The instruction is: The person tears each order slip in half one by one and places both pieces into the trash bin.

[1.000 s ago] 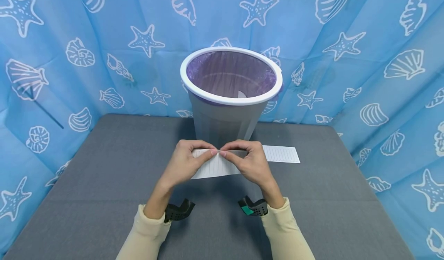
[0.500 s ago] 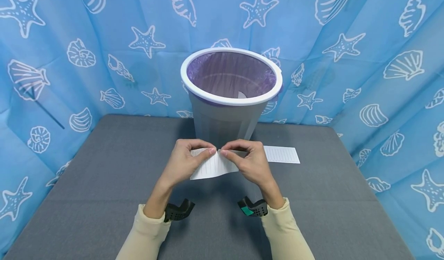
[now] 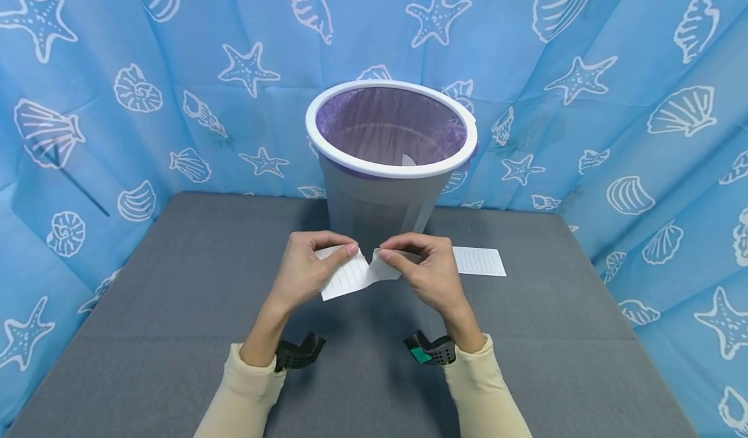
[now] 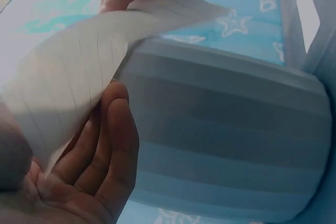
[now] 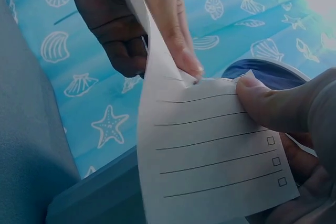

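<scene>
A white lined sheet of paper [image 3: 343,281] is held between both hands over the grey table, with a tear running down from its top edge. My left hand [image 3: 308,266] pinches the left part between thumb and fingers. The right part is pinched by my right hand [image 3: 429,272], which covers much of it. Below the tear the two parts are still joined. Small checkboxes run down one side of the paper [image 5: 210,145] in the right wrist view. In the left wrist view the sheet [image 4: 68,72] curves and twists toward the other hand.
Directly behind the hands stands a grey bin [image 3: 380,198] with a white rim and purple liner. A white scrap [image 3: 408,160] shows inside it. Another lined paper strip [image 3: 480,261] lies on the table [image 3: 555,308] at right. A blue seashell curtain [image 3: 245,120] hangs behind.
The hands have moved apart, the left one leftward and the right one rightward. A tear has opened in the paper between them, and the right part has twisted.
</scene>
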Tool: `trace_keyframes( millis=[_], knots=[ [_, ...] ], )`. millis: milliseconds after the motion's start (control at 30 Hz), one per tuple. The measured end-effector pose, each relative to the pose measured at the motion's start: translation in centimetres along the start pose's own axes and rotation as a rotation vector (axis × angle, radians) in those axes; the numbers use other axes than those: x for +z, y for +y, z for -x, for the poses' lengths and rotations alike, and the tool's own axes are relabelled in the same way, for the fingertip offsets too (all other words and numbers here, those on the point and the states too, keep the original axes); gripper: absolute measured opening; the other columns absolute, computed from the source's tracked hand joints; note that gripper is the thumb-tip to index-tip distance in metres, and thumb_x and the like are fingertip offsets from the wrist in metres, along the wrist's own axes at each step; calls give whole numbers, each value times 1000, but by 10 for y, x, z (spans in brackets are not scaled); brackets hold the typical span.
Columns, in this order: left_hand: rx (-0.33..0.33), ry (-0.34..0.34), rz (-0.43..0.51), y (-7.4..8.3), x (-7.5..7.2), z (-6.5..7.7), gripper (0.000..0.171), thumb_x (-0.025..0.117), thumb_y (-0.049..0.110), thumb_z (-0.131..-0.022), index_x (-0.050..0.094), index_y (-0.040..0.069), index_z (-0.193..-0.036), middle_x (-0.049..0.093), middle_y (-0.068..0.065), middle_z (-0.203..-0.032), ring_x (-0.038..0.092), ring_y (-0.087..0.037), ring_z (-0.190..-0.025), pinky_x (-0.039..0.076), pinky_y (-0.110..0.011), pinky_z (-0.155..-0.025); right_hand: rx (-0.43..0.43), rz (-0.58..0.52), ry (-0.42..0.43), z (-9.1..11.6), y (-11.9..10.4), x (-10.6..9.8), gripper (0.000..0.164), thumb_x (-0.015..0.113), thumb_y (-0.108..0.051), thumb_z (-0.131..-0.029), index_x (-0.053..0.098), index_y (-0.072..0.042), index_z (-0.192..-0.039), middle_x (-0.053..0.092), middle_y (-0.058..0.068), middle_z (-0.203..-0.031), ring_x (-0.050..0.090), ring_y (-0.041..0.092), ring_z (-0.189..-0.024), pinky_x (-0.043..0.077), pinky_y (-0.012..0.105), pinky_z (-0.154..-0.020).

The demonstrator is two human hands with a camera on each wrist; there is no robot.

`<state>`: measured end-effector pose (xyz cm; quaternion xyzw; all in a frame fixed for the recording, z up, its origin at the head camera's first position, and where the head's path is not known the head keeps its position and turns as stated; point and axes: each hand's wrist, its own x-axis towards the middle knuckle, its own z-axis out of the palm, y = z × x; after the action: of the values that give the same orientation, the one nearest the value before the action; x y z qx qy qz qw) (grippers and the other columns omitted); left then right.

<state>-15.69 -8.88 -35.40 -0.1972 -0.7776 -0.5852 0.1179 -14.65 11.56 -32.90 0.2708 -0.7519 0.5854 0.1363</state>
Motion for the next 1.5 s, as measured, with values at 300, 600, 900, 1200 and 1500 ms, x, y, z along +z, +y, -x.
trace_keyframes(
  millis=[300, 600, 900, 1200, 1500],
  knots=[
    [1, 53, -7, 0, -8, -1, 13, 72, 14, -84, 74, 3, -90, 69, -5, -81, 59, -16, -62, 47, -26, -52, -2, -50, 25, 1, 24, -7, 6, 72, -1, -80, 72, -3, -86, 70, 8, -82, 65, 19, -75, 52, 28, -65],
    [-24, 88, -30, 29, -19, 3, 13, 68, 3, -84, 70, -8, -92, 68, -18, -85, 62, -26, -64, 50, -29, -53, -12, -27, 44, 3, 22, -14, 9, 70, 7, -78, 71, 2, -86, 69, 13, -80, 62, 17, -71, 49, 26, -59],
    [-36, 72, -13, 33, -23, 3, 14, 69, 5, -84, 71, -6, -93, 69, -17, -87, 63, -26, -66, 52, -34, -54, -7, -32, 60, 3, 19, -19, 8, 72, 0, -79, 72, -1, -87, 70, 10, -82, 63, 19, -72, 50, 27, -59],
    [-63, 67, -12, 45, -24, 7, 15, 69, 6, -84, 71, -5, -93, 69, -16, -87, 62, -25, -66, 52, -35, -55, -10, -27, 71, 5, 15, -23, 9, 75, -4, -78, 74, -6, -87, 71, 6, -82, 63, 21, -72, 50, 29, -58],
    [-8, 100, -19, 60, -39, 1, 15, 68, 5, -85, 70, -7, -94, 68, -15, -88, 62, -24, -69, 51, -31, -54, -62, -16, 98, -12, -4, -45, 11, 74, 0, -78, 74, -4, -88, 70, 10, -83, 65, 23, -72, 52, 29, -60]
  ],
)
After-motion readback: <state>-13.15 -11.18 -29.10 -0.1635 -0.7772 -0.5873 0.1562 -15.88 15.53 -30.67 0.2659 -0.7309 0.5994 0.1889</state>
